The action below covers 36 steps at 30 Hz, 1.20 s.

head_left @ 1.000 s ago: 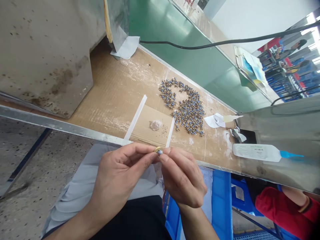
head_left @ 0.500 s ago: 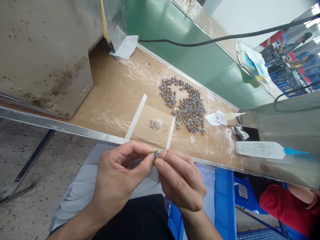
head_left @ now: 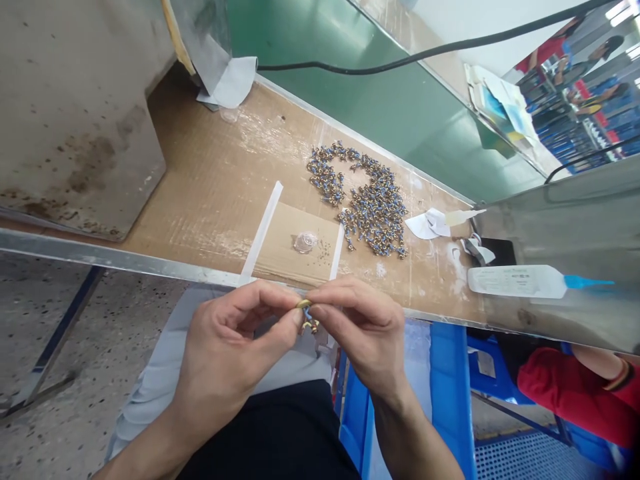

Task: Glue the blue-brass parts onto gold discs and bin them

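Observation:
Both hands meet in front of the table edge around a small brass-and-blue metal part. My left hand pinches its yellowish top between thumb and forefinger. From the other side, my right hand closes its thumb and fingertips on the same part. Its blue middle and brass-coloured lower end show below the fingertips; the rest is hidden. Beyond the hands, a pile of similar parts lies spread on the table. A small clear blob or cup sits on a taped cardboard piece, beside tiny dark bits.
A stained metal housing stands at the left. To the right lie a white bottle with a blue nozzle, a pale nozzle tip and paper scraps. A blue crate is below the table, near a person's red sleeve.
My right hand has turned and its fingers have shifted up the part, so the brass lower end now shows. My left hand keeps its pinch. The view has shifted slightly.

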{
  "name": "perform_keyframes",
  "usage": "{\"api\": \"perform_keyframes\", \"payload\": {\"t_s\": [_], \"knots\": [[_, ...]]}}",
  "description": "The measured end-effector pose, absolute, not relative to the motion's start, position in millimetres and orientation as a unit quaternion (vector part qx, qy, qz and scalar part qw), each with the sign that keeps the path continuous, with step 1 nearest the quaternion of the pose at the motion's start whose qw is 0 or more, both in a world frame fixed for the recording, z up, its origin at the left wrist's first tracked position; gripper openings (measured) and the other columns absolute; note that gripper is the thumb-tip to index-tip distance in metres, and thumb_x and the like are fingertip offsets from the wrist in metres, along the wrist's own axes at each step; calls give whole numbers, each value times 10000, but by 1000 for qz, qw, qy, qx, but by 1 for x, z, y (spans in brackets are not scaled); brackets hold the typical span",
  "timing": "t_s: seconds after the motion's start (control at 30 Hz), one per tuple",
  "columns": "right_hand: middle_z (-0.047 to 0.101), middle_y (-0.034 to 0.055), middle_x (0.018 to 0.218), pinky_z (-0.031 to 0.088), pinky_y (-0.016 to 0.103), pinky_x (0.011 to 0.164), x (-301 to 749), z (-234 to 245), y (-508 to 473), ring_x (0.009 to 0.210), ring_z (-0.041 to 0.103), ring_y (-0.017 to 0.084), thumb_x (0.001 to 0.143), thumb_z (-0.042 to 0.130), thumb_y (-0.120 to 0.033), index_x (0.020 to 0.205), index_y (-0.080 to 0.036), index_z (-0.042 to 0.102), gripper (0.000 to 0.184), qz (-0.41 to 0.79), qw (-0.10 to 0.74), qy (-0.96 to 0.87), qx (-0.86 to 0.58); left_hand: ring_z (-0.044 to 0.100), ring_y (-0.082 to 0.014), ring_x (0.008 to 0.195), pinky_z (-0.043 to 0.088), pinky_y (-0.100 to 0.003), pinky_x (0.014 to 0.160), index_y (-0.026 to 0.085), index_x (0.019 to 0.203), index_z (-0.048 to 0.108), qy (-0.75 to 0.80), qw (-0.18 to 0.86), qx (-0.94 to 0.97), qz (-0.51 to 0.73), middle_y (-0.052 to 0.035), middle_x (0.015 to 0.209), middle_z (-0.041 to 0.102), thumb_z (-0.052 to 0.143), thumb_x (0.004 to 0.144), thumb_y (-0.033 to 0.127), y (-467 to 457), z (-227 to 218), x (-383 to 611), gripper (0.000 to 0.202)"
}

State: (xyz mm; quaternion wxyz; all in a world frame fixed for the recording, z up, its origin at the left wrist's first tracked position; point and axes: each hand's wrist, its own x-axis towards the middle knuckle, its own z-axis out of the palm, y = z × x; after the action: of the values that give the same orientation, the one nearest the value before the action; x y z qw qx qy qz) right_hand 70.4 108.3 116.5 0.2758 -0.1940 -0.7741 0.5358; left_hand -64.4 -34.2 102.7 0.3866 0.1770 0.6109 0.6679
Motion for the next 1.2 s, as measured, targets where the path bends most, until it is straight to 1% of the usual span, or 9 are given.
{"api": "perform_keyframes", "payload": {"t_s": [0.2, 0.43, 0.6, 0.7, 0.77, 0.97, 1.03, 1.13, 1.2], "knots": [[898, 14, 1017, 705, 274, 809, 72, 114, 110, 898, 851, 174, 1038, 888, -132, 1130, -273, 932, 174, 566, 285, -749, -192, 833, -203, 818, 681, -236, 789, 285, 854, 913, 618, 392, 181, 657, 3, 893, 893, 1014, 861, 233, -30, 106, -63, 114], [896, 7, 1030, 688, 270, 848, 80, 108, 113, 926, 840, 160, 1031, 890, -100, 1140, -270, 931, 206, 582, 303, -732, -183, 851, -219, 857, 685, -261, 824, 282, 899, 914, 642, 373, 215, 634, -4, 946, 909, 1002, 890, 249, -28, 108, -58, 95], [897, 20, 1040, 681, 310, 853, 91, 104, 118, 942, 831, 188, 1053, 906, -185, 1127, -293, 939, 134, 605, 287, -713, -209, 856, -205, 885, 685, -259, 843, 248, 944, 890, 649, 363, 253, 619, -19, 985, 907, 893, 986, 223, -24, 104, -51, 49], [895, 18, 1050, 687, 317, 875, 100, 100, 122, 956, 834, 193, 1057, 924, -243, 1137, -313, 947, 109, 639, 268, -688, -217, 851, -193, 905, 684, -246, 863, 252, 969, 889, 656, 367, 257, 608, -10, 999, 900, 898, 992, 233, -21, 102, -46, 31], [895, 15, 1055, 693, 323, 895, 106, 97, 125, 966, 835, 196, 1048, 939, -259, 1140, -323, 950, 113, 655, 272, -671, -216, 845, -191, 908, 680, -243, 861, 259, 967, 889, 665, 365, 268, 594, -5, 1002, 896, 899, 992, 236, -19, 103, -42, 36], [887, 2, 1049, 672, 304, 881, 129, 89, 126, 958, 828, 179, 1021, 951, -179, 1148, -325, 950, 194, 668, 316, -640, -209, 847, -209, 934, 682, -262, 882, 272, 971, 902, 687, 361, 296, 557, -9, 1013, 895, 921, 984, 259, -12, 108, -27, 26], [885, 0, 1065, 668, 299, 889, 139, 84, 126, 972, 827, 177, 1020, 948, -161, 1173, -329, 945, 227, 662, 331, -640, -209, 834, -199, 904, 679, -251, 861, 274, 971, 907, 683, 387, 280, 553, -7, 974, 883, 946, 975, 294, -8, 105, -22, 44], [884, 6, 1143, 674, 312, 952, 155, 75, 126, 1040, 826, 183, 1036, 934, -167, 1278, -345, 919, 301, 622, 373, -653, -219, 794, -179, 809, 668, -238, 809, 271, 966, 913, 643, 475, 232, 554, -3, 867, 851, 995, 938, 362, 3, 98, -15, 125], [877, 16, 1176, 685, 323, 972, 168, 70, 125, 1060, 827, 187, 1067, 901, -185, 1309, -345, 908, 290, 592, 392, -667, -225, 772, -180, 767, 659, -239, 784, 258, 939, 919, 616, 531, 208, 544, -15, 792, 827, 1028, 896, 409, 11, 94, -10, 191]]}}
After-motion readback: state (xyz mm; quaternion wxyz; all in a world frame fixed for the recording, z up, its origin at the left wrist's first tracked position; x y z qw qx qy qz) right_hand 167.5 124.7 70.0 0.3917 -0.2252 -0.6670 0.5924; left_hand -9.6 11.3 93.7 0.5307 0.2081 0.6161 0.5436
